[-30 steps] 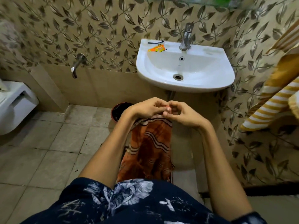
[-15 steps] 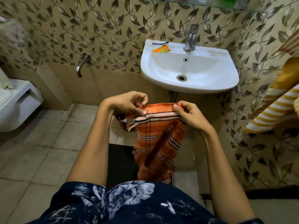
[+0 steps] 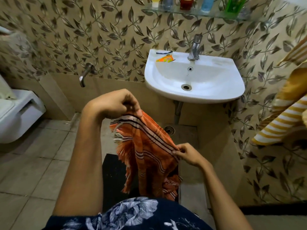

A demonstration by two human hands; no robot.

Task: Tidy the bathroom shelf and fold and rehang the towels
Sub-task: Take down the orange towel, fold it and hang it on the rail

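An orange towel with white and black stripes and a fringed edge hangs in front of me. My left hand pinches its upper corner, raised high. Lower and to the right, my right hand pinches the striped edge. The cloth stretches on a slant between the two hands and droops down to my shirt. A yellow and white striped towel hangs on the right wall. The glass shelf sits above the sink at the top, holding several bottles.
A white sink with a tap juts from the leaf-patterned wall, an orange packet on its rim. A wall tap and a white toilet are at the left. A dark mat lies on the tiled floor.
My left hand rose with its corner while my right hand slid down the striped edge. The towel now spreads on a slant instead of level. The view tilted up, showing the shelf.
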